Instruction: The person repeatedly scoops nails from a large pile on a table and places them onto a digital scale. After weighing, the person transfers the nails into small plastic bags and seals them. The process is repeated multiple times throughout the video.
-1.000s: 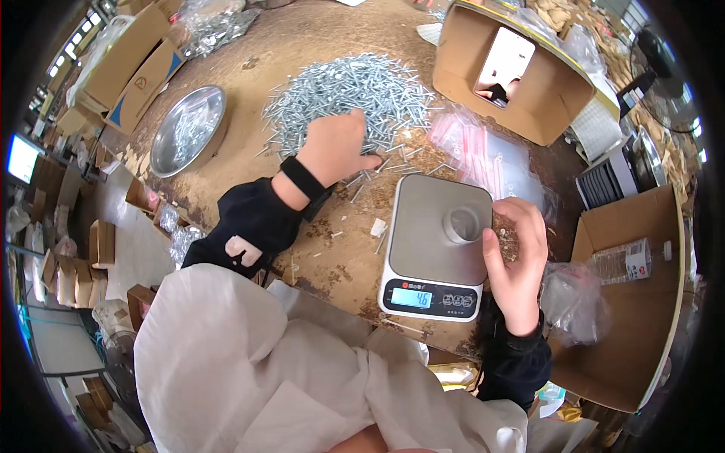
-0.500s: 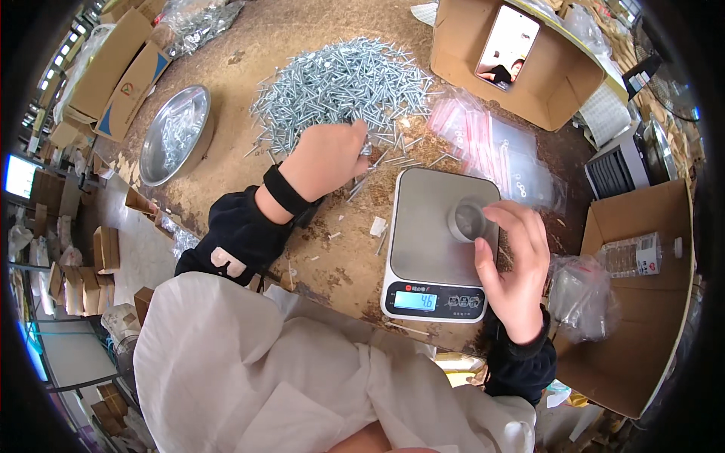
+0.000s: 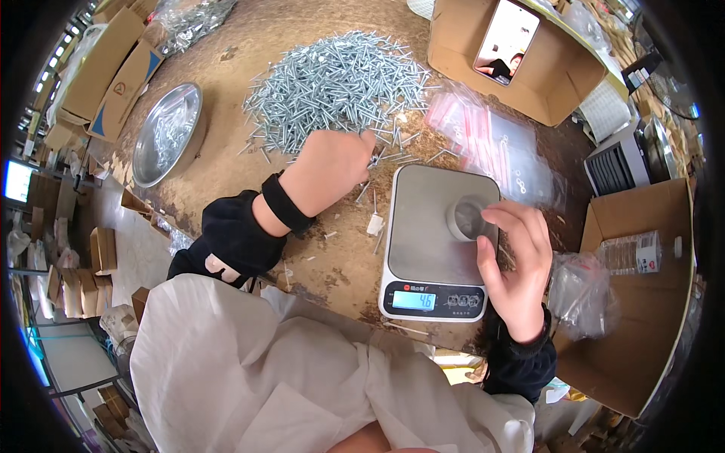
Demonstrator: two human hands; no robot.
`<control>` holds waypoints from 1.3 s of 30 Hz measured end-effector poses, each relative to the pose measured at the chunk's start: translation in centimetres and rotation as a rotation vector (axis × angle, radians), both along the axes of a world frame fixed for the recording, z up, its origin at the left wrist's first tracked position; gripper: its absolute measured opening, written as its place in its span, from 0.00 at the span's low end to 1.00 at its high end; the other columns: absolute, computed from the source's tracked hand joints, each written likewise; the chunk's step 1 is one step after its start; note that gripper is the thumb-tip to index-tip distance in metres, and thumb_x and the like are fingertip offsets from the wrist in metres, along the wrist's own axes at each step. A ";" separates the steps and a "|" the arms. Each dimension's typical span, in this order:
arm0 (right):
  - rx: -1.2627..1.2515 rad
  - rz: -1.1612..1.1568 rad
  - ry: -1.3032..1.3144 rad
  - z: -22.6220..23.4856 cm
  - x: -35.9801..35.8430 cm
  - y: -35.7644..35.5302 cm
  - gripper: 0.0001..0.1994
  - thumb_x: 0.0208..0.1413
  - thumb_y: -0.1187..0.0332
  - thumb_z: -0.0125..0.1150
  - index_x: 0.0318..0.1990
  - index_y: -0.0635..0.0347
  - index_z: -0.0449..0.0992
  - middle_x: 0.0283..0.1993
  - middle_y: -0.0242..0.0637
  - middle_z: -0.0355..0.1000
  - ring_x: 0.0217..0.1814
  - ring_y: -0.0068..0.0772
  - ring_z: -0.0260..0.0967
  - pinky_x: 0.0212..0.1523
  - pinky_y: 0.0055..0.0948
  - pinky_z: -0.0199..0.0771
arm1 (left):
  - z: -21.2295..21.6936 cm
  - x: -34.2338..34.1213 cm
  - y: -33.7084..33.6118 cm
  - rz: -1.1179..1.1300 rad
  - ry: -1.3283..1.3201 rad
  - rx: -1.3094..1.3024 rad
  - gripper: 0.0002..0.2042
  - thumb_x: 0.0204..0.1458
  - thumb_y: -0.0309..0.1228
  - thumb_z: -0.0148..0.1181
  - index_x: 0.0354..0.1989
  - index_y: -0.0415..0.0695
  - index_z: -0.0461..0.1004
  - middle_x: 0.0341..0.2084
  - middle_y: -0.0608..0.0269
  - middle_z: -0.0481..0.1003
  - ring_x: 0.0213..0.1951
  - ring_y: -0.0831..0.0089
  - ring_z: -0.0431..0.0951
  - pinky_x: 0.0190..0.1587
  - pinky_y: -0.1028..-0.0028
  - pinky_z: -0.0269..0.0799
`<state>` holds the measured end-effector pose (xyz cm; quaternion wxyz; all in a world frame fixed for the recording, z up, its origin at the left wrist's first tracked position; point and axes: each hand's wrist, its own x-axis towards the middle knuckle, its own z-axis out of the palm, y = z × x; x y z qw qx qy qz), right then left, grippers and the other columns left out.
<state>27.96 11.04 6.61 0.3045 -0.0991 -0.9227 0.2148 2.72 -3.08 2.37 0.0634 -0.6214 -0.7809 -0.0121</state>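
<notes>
A big heap of silver screws point(image 3: 340, 83) lies on the brown table point(image 3: 332, 257). My left hand point(image 3: 332, 170) rests at the heap's near edge, its fingers curled under into the screws. A grey digital scale point(image 3: 427, 241) stands to the right of that hand, with a small round metal cup point(image 3: 464, 217) on its platform. My right hand point(image 3: 517, 260) lies along the scale's right side, and its fingertips hold the rim of the cup. The scale's blue display is lit.
A metal bowl point(image 3: 166, 132) with screws sits far left. Small zip bags point(image 3: 491, 147) lie behind the scale. An open cardboard box point(image 3: 521, 57) holds a phone. Another box point(image 3: 649, 317) at right holds a water bottle point(image 3: 630, 253), with a filled plastic bag point(image 3: 581, 294) beside it.
My right hand has moved from beside the scale in to the cup. My left hand has gone from lying flat on the heap to curled at its near edge.
</notes>
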 end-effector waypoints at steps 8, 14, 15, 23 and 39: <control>0.020 -0.016 -0.008 -0.2 0.1 0.2 0.13 0.44 0.75 0.64 0.40 0.64 0.76 0.42 0.43 0.73 0.43 0.48 0.70 0.44 0.39 0.70 | -0.3 -0.8 -0.1 -0.057 -0.053 0.060 0.12 0.46 0.30 0.65 0.36 0.42 0.69 0.21 0.56 0.74 0.28 0.57 0.79 0.29 0.63 0.73; -0.019 -0.011 -0.097 0.1 0.4 0.5 0.20 0.44 0.72 0.66 0.48 0.62 0.74 0.48 0.45 0.71 0.51 0.51 0.67 0.52 0.43 0.66 | 0.6 -2.5 -0.2 -0.049 -0.241 0.226 0.11 0.49 0.29 0.63 0.39 0.44 0.69 0.23 0.53 0.74 0.29 0.54 0.78 0.30 0.61 0.71; 0.000 -0.018 -0.128 0.4 0.3 0.4 0.24 0.43 0.71 0.67 0.51 0.62 0.72 0.51 0.45 0.70 0.54 0.52 0.65 0.56 0.45 0.64 | 0.8 -2.6 0.0 -0.059 -0.299 0.260 0.11 0.49 0.28 0.63 0.39 0.44 0.70 0.23 0.53 0.74 0.28 0.53 0.77 0.30 0.60 0.70; -0.073 0.048 -0.271 -1.3 -0.1 -0.8 0.45 0.37 0.68 0.75 0.67 0.57 0.60 0.52 0.43 0.70 0.59 0.49 0.65 0.68 0.56 0.51 | 3.8 2.9 0.8 -0.379 -0.935 0.296 0.09 0.51 0.24 0.60 0.40 0.44 0.69 0.27 0.63 0.71 0.24 0.72 0.71 0.27 0.74 0.66; -0.125 0.078 -0.224 -1.7 -0.2 -1.5 0.54 0.33 0.69 0.78 0.71 0.57 0.51 0.49 0.40 0.72 0.57 0.45 0.67 0.68 0.60 0.50 | 2.9 6.7 1.5 -0.624 -0.627 0.204 0.22 0.50 0.37 0.65 0.53 0.47 0.70 0.35 0.59 0.72 0.37 0.58 0.73 0.39 0.64 0.72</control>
